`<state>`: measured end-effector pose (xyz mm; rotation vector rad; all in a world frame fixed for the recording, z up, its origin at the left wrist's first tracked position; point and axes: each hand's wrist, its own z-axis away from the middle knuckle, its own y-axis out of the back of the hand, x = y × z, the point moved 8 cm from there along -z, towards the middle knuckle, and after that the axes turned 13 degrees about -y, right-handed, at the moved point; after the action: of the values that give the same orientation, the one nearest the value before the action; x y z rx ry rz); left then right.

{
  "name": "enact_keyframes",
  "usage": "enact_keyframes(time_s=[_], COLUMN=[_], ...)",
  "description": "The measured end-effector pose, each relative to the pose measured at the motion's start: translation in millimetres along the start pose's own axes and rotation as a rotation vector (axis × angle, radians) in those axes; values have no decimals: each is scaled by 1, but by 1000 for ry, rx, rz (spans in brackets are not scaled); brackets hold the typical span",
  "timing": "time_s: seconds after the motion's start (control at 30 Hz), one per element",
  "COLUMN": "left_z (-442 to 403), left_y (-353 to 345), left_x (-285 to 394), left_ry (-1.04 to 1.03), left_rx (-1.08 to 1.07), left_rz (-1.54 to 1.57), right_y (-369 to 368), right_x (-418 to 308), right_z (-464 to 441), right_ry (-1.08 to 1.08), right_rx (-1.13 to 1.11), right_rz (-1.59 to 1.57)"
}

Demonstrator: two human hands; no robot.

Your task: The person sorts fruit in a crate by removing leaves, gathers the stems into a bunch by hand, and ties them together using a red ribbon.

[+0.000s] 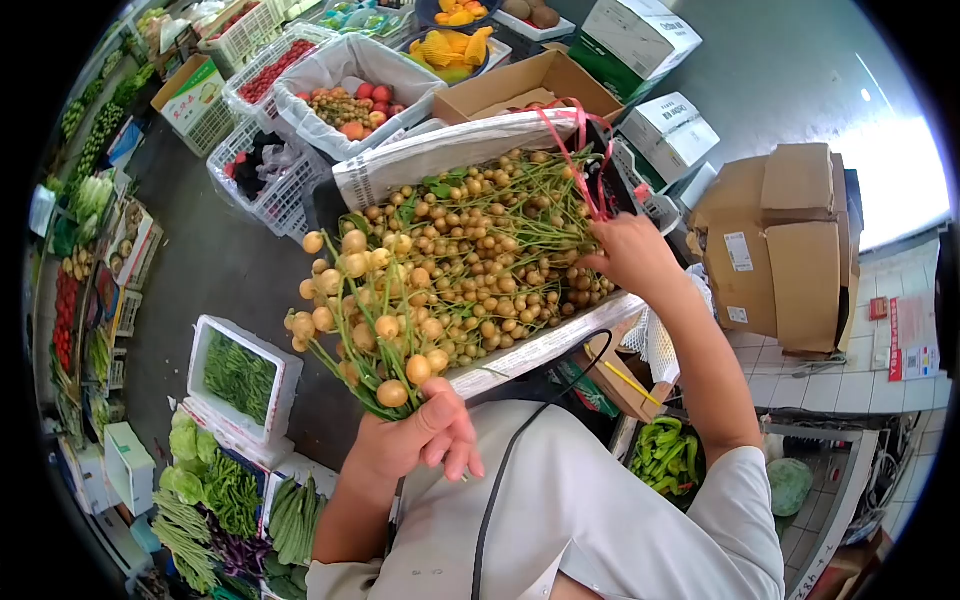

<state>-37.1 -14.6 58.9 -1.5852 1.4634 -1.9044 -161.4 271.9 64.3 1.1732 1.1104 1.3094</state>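
Note:
My left hand point(415, 435) is closed around the green stems of a bunch of wampees point(355, 290), round and yellow-brown. It holds the bunch up over the near left corner of a box lined with white woven sheeting point(410, 160). Many more wampees point(490, 270) on green stems fill that box. At the box's right end, my right hand point(635, 255) bends down onto the stems. Pink string point(585, 175) runs right beside its fingers. Those fingertips are partly hidden, so what they pinch cannot be made out.
Beyond the box stand a lined basket of mixed fruit point(345, 90) and an open cardboard box point(530, 85). Cartons point(780, 235) stack at right. Green peppers point(665, 455) sit below my right arm. A foam box of greens point(240, 375) and vegetables point(235, 495) lie at left.

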Motion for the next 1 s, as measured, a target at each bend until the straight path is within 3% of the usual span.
enact_keyframes(time_s=[0.03,0.2,0.37,0.43,0.5,0.57,0.7,0.8,0.83,0.9,1.0], left_z=[1,2,-6,-14,-22,-30,-43,-47,-48,-47,-47], left_y=[-1,0,-1,0,3,7,11,13,12,13,15], left_x=[1,0,-3,-8,-19,-33,-55,-65,-68,-73,-76], left_ry=[5,34,58,77,134,145,171,180,183,197,215], left_rx=[-6,15,15,27,62,76,176,207,206,257,294], left_rz=[-16,-22,-28,-47,-75,-81,-67,-37,-36,13,22], right_y=[-8,43,97,108,128,124,122,112,110,109,109], right_x=[0,-25,-18,2,1,11,5,-10,-14,-29,-44], right_z=[-2,6,17,19,26,30,38,43,41,52,64], right_ry=[-21,74,99,-76,-66,-246,-242,-348,-219,-220,-112], right_rx=[-178,-169,-66,-51,-29,-183,-329,-206,-94,2,39], right_rz=[-96,-377,-429,-584,-714,-1064,-1471,-1076,-843,-610,-511])
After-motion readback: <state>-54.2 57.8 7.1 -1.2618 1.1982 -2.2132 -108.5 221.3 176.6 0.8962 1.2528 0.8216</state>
